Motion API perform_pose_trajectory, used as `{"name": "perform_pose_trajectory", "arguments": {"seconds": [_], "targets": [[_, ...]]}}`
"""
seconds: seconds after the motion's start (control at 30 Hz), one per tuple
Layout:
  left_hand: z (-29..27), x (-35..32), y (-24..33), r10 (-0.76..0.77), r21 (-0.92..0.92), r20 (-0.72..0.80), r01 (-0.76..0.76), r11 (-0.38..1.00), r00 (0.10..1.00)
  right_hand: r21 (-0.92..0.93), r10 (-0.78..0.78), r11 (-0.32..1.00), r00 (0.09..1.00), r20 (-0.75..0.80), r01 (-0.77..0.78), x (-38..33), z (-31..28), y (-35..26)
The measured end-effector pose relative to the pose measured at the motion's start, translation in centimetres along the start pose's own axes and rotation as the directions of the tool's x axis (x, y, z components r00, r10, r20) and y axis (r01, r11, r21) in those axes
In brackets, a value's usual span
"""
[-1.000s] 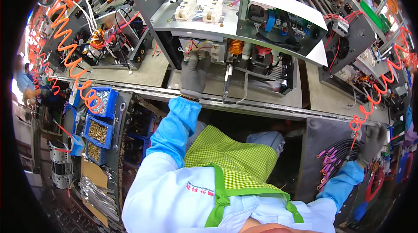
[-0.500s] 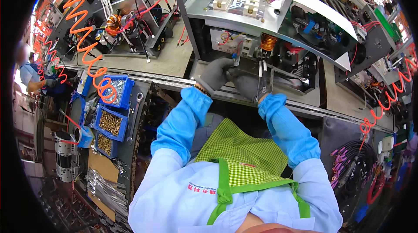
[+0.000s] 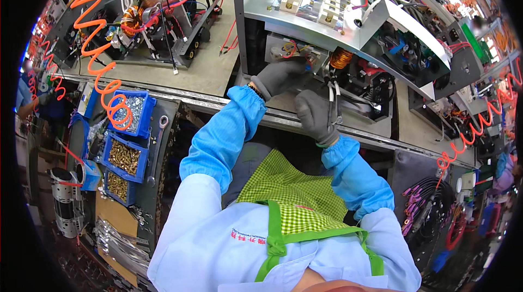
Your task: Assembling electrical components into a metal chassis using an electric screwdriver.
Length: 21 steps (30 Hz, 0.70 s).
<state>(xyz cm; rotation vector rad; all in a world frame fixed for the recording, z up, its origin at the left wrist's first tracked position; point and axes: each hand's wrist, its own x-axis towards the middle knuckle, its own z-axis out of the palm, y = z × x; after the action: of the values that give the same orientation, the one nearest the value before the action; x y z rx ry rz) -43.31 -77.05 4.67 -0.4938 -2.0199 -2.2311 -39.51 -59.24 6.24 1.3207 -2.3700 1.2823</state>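
Note:
Both of my hands wear dark grey gloves. My left hand (image 3: 279, 77) reaches into the open front of a metal machine housing (image 3: 272, 19), beside a small board with wires (image 3: 283, 47). Its fingertips are hidden against the parts there. My right hand (image 3: 314, 115) is curled closed just outside the housing, lower and to the right of the left one. Whatever it may hold does not show. Close beside it hang black cables with white sleeves (image 3: 334, 95), below a copper-wound coil (image 3: 341, 58).
Blue bins of washers (image 3: 126, 112) and brass-coloured screws (image 3: 124, 157) stand at the left, with a wrench (image 3: 159, 134) beside them. A second open chassis (image 3: 158, 25) sits on the bench at the far left. Orange coiled hoses (image 3: 98, 46) hang at both sides.
My hands, close together before, have come apart. The left has moved farther into the housing, and the right has drawn in toward me with its fingers curled. The whole view has shifted slightly.

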Motion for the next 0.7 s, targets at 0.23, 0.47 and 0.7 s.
{"name": "perform_pose_trajectory", "arguments": {"seconds": [0.23, 0.47, 0.7], "targets": [[1.5, 0.3, -0.1, -0.246, -0.274, -0.041, 0.226, 0.935, 0.968, 0.205, 0.113, 0.978, 0.897, -0.427, -0.026, 2.6, -3.2, 1.5], [1.7, 0.1, 0.9, -0.346, -0.328, -0.084, 0.302, 0.895, 0.934, -0.1, 0.124, 0.979, 0.913, -0.389, -0.175, 3.3, -3.9, 1.9], [1.6, 0.1, 0.5, -0.054, 0.246, -0.056, 0.067, 0.967, 0.997, -0.446, -0.093, 0.889, 0.914, -0.394, -0.102, 3.5, -2.4, 4.2]]}}
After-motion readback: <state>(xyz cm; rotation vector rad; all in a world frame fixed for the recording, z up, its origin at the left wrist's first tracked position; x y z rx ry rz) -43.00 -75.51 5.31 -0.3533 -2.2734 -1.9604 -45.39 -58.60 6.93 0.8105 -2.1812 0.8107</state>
